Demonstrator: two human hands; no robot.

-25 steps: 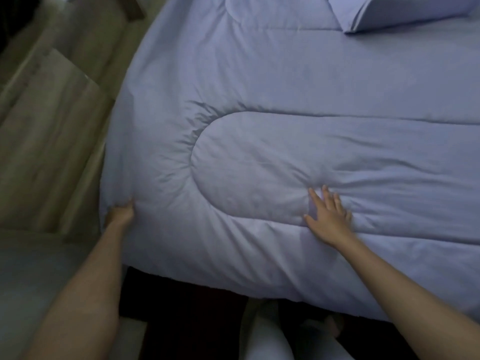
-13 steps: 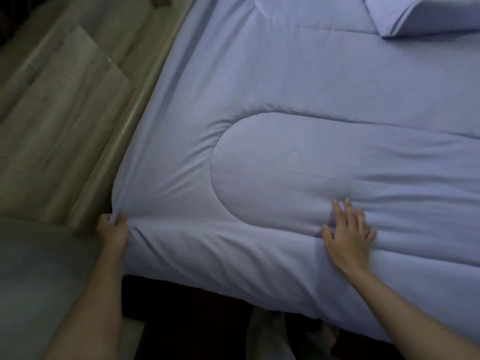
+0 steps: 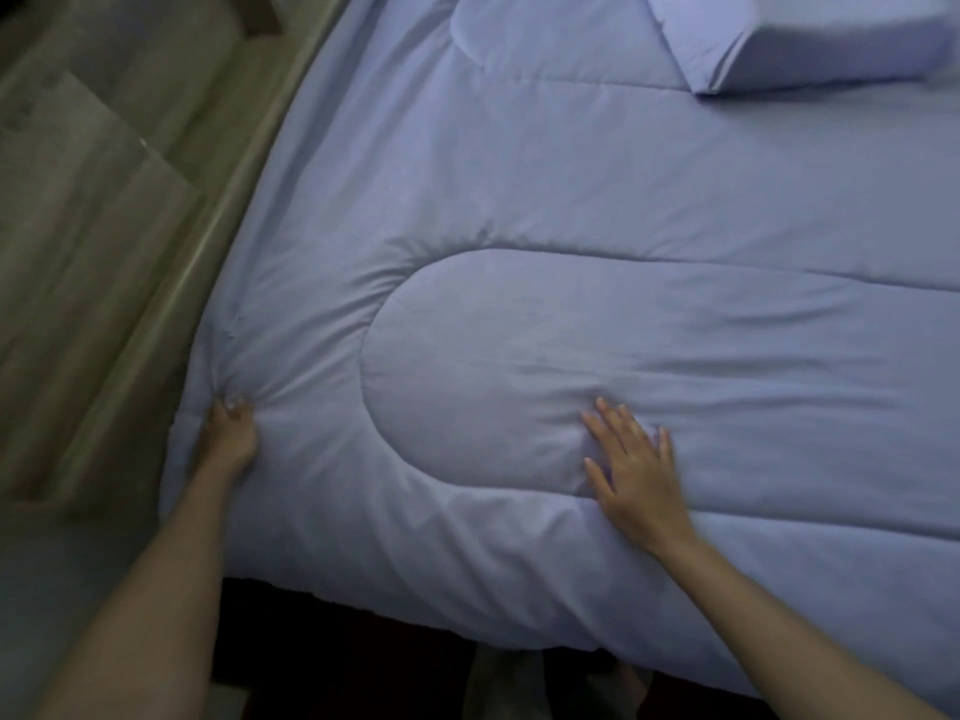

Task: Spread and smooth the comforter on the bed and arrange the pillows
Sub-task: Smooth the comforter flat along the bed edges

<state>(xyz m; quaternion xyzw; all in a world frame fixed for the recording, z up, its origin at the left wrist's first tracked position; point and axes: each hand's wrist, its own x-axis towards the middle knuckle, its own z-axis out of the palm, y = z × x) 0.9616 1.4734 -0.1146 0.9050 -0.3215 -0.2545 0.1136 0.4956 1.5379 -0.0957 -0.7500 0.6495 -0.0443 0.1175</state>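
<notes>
Comforter position: the lavender quilted comforter lies over the bed, covering the whole visible top. Its near edge hangs over the foot and its left edge runs along the pale side rail.
Left hand: the left hand grips the comforter near its near-left corner. The fingers are curled into the fabric, and gathers radiate from the grip.
Right hand: the right hand lies flat with fingers spread, palm down, pressing on the comforter at the lower seam of the stitched oval panel.
Work done: spreading appears largely complete, since no bare mattress shows in view.
Work outstanding: the bunching at the left corner and long shallow creases beside the right hand need smoothing. Judged from this view, the smoothing step is under way and not finished.
Pillow status: one matching pillow rests on the comforter at the far right, set at an angle and partly cut off by the frame edge. It appears not yet arranged.
Count, comforters: one.
Count, pillows: one in view. I cannot tell whether there are others beyond the frame.
Count, hands: two, both in contact with the comforter.
Surroundings: wood-look floor lies left of the bed.
</notes>
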